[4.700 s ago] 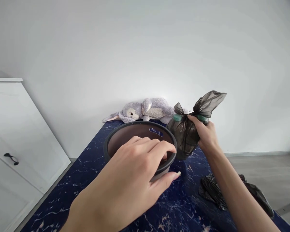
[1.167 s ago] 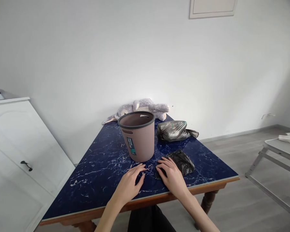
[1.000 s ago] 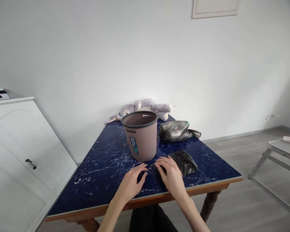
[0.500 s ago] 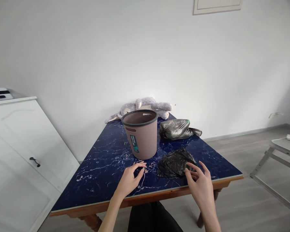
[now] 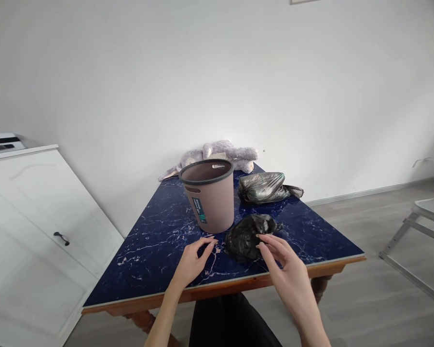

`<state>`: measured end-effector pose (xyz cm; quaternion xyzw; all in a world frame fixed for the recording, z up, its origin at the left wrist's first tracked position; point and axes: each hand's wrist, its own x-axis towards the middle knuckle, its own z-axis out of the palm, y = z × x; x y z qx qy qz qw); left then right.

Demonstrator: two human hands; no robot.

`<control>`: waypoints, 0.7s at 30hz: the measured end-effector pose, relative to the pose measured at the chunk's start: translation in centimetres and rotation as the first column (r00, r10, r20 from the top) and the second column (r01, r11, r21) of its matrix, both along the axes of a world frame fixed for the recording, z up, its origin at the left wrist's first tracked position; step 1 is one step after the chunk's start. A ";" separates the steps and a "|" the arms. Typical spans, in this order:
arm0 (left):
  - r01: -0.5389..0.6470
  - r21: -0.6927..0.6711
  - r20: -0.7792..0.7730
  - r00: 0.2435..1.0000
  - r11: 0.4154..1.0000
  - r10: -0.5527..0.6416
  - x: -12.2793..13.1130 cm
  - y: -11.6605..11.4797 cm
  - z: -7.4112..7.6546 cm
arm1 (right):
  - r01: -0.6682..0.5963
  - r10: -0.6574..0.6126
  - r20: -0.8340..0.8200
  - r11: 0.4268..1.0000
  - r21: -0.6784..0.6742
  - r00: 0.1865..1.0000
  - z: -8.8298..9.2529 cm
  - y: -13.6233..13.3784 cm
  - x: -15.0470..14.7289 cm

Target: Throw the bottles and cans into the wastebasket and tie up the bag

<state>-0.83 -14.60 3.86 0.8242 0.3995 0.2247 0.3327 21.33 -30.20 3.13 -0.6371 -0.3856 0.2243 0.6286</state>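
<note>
Since the crumpled black bag [image 5: 242,237], at the near right of the bin [image 5: 217,205], probably tears easily, I should pinch it lightly; my left hand [image 5: 191,262] curves empty, and I cannot tell whether my right hand [image 5: 288,270] grips it.

Free room lies left of the bin [image 5: 217,207]; a crumpled bag [image 5: 243,236] obstructs its near right.

1 crumpled black plastic bag [image 5: 241,237] lies bunched on the blue tabletop [image 5: 155,262], near the upright pinkish-brown bin [image 5: 219,205].
</note>
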 end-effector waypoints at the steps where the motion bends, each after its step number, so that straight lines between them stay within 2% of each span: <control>1: -0.001 0.006 0.012 1.000 1.000 0.001 0.0 0.0 0.0 | -0.054 0.054 -0.005 0.999 0.009 0.999 0.8 -0.3 -0.6; 5: -0.014 0.015 0.093 0.996 1.000 0.013 -0.1 0.4 -0.3 | -0.296 0.299 0.051 0.954 -0.050 0.953 3.7 -1.1 -2.8; 8: 0.007 -0.001 0.152 0.988 1.000 -0.007 -0.3 0.6 -0.6 | -0.419 0.430 0.127 0.902 -0.107 0.894 5.0 -1.7 -3.6; 12: 0.074 0.048 0.129 0.988 0.996 -0.079 -0.3 0.5 -0.4 | -0.524 0.574 0.180 0.811 -0.261 0.799 5.9 -2.7 -3.6; 17: 0.035 0.075 0.135 0.990 0.997 -0.045 -0.2 0.3 -0.1 | -0.593 0.711 0.168 0.673 -0.442 0.683 6.0 -4.1 -2.6; 19: 0.002 0.061 0.169 0.986 0.998 -0.012 -0.3 0.5 -0.2 | -0.586 0.704 0.166 0.679 -0.442 0.691 5.9 -4.6 -2.0; 21: -0.013 0.039 0.189 0.982 0.999 0.006 -0.5 0.6 -0.3 | -0.527 0.623 0.178 0.755 -0.391 0.762 5.6 -4.8 -1.3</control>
